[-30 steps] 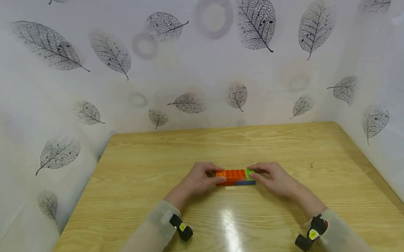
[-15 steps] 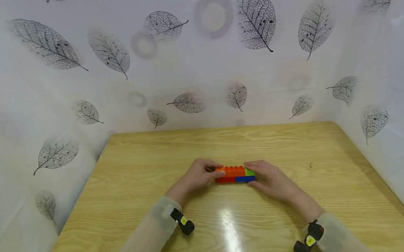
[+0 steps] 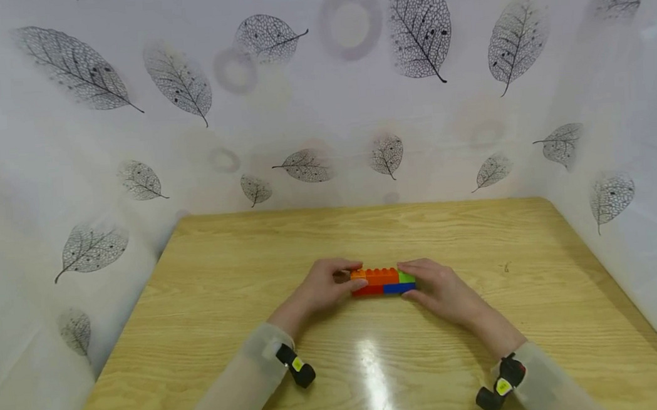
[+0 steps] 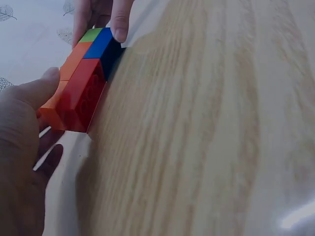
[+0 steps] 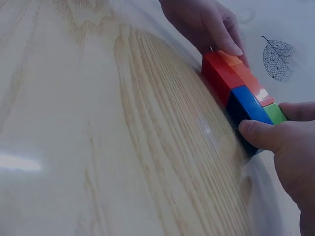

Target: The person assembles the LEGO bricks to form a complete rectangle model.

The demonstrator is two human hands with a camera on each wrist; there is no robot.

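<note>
Several toy building bricks form a two-layer bar in the middle of the head view. Its lower layer is a red brick [image 3: 371, 290] beside a blue brick [image 3: 397, 288]. On top sit a small orange brick [image 4: 52, 109], a longer orange-red brick [image 3: 382, 278] with studs up, and a green brick [image 3: 406, 277]. My left hand [image 3: 328, 285] pinches the left end, thumb on the small orange brick. At the other end my right hand [image 3: 442, 287] grips the bar, thumb on the blue brick's front, fingers behind the green one. In the left wrist view, the red brick's hollow underside shows.
The bar is held close over a wood-grain table [image 3: 241, 248]. Behind and along the sides hangs a pale curtain [image 3: 323, 117] printed with leaves. Black wrist cameras are strapped over both sleeves.
The bar has tipped so more of its front shows, and it sits slightly farther back. My right thumb has shifted from the green brick down to the blue one. Both hands still hold the ends.
</note>
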